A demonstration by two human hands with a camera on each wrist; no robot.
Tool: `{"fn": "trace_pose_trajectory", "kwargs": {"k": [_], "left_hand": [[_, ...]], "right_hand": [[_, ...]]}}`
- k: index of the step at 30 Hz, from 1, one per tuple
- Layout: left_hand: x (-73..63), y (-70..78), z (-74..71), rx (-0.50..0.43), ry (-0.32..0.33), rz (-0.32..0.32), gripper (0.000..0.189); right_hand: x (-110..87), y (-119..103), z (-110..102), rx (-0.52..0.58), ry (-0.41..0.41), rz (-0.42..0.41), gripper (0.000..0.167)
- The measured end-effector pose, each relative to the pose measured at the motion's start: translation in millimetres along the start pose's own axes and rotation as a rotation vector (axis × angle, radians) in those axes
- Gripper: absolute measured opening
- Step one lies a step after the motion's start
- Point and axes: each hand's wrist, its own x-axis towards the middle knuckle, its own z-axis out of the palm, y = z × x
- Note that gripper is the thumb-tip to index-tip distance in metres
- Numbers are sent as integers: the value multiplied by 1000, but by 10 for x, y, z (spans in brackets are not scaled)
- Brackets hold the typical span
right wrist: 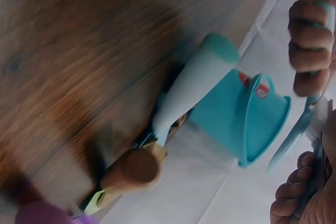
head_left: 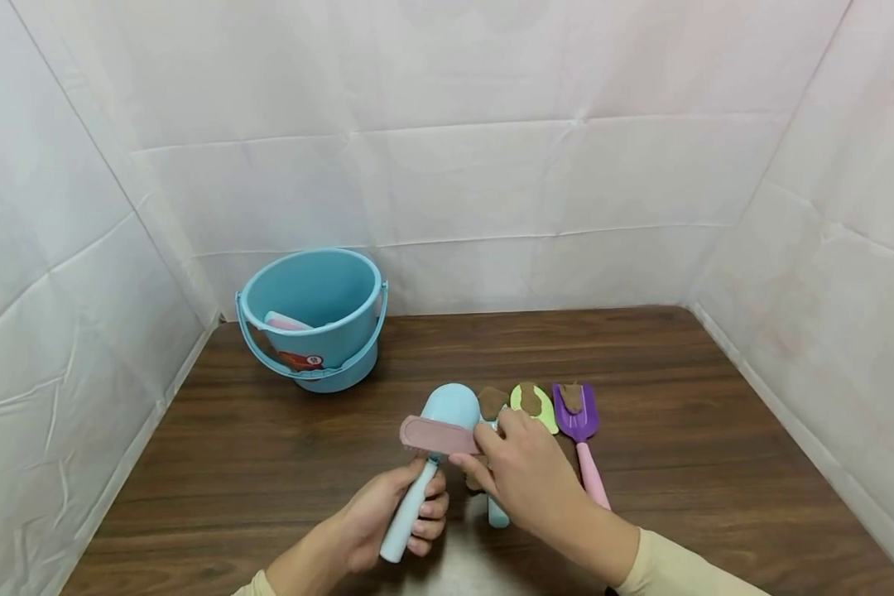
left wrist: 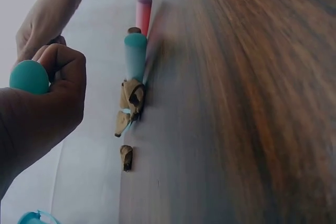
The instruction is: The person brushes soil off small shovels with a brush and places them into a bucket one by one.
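My left hand (head_left: 368, 509) grips the pale blue handle (head_left: 410, 517) of a toy shovel, its rounded light blue blade (head_left: 453, 403) raised above the table and pointing away. My right hand (head_left: 531, 468) holds one end of a pink brush (head_left: 439, 434), which lies across the lower part of the blade, bristles down. In the right wrist view, pale bristles (right wrist: 318, 119) meet the shovel close to the left fingers. Beneath the right hand lies another tool with a pale blue handle (head_left: 497, 511), its other end partly hidden by the hand and brown lumps.
On the dark wooden table (head_left: 641, 356), a green tool (head_left: 542, 414) and a purple shovel (head_left: 579, 424) with a pink handle (head_left: 593, 476) carry brown lumps (head_left: 570, 399). A blue bucket (head_left: 328, 379) stands back left, with a pink-and-white piece (head_left: 286, 321) inside. White cloth walls surround the table.
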Motion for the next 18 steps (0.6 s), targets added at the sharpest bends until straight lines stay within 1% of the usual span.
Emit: {"fn": "trace_pose_trajectory", "kwargs": {"k": [4, 8, 11, 14, 18], "left_hand": [[-27, 1, -14, 17, -4, 5, 51], [-40, 24, -35, 33, 3, 13, 51], [-33, 41, -57, 40, 8, 19, 50], [-28, 51, -82, 39, 20, 20, 51], [-28, 60, -116, 30, 49, 26, 51]], "right_hand": [[3, 220, 60, -52, -3, 75, 59], [12, 515, 90, -134, -34, 181, 49], [4, 679, 108, -169, -69, 260, 43], [-9, 746, 117, -164, -101, 308, 42], [0, 735, 113, -148, -112, 311, 43]]}}
